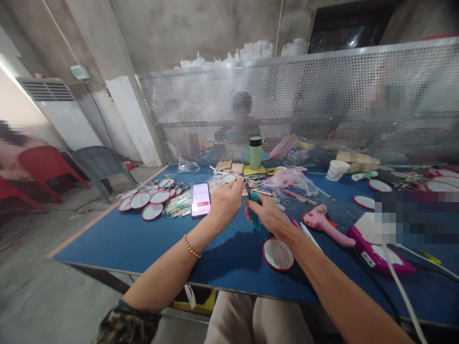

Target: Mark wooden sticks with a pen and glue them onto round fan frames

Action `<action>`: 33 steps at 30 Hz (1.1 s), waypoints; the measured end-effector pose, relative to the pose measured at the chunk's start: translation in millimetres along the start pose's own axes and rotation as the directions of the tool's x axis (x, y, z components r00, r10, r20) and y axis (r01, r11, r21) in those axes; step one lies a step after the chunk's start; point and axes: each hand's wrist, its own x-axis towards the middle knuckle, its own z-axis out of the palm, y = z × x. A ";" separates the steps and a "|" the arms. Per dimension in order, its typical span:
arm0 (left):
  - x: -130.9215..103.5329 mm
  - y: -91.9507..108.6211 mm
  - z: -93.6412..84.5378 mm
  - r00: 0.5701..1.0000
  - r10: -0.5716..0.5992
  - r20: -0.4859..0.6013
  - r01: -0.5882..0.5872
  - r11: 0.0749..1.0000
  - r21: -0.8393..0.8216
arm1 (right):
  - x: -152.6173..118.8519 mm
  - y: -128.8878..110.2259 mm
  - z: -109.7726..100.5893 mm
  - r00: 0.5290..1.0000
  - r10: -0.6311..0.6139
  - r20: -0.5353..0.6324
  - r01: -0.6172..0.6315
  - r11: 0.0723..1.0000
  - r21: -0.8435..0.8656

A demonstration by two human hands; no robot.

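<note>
My right hand (263, 212) is wrapped round a pair of pliers or cutters with green handles (255, 220), their dark jaws pointing up and left. My left hand (226, 203), a gold bead bracelet on its wrist, is closed close to the jaws; what its fingers pinch is too small to make out. Left of it lies a lit phone (201, 199) on the blue table (143, 243). A round red-rimmed disc (278, 254) lies below my right hand. Wooden sticks (263, 191) are spread beyond both hands.
Several round discs (139, 200) and wrapped sticks (178, 204) are at the left. Behind stand a green bottle (255, 154) and a white cup (337, 170) before a perforated metal screen (287, 95). A pink glue gun (328, 224), a purple device (380, 255) and cables are at the right.
</note>
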 end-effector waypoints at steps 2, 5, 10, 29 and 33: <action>-0.3 -0.9 2.2 1.000 0.000 0.004 0.000 1.000 -0.004 | 2.0 2.5 1.0 1.000 0.010 -0.005 -0.010 1.000 0.008; 0.2 -1.1 4.1 1.000 -0.011 0.021 0.011 1.000 0.000 | 4.6 3.9 1.5 0.999 0.033 -0.005 -0.033 0.999 0.023; 3.9 0.0 -0.4 0.999 -0.030 0.040 0.030 1.000 0.002 | 6.2 -2.0 3.0 0.999 0.050 -0.009 -0.049 0.996 0.068; 11.2 -2.8 3.1 0.996 0.036 0.076 -0.037 0.999 0.008 | 9.9 -4.2 5.0 0.993 0.114 -0.032 -0.109 0.986 0.125; 14.9 -4.1 8.7 0.988 -0.027 0.149 0.030 0.999 -0.019 | 17.9 -1.0 6.7 0.990 0.139 -0.032 -0.135 0.984 0.117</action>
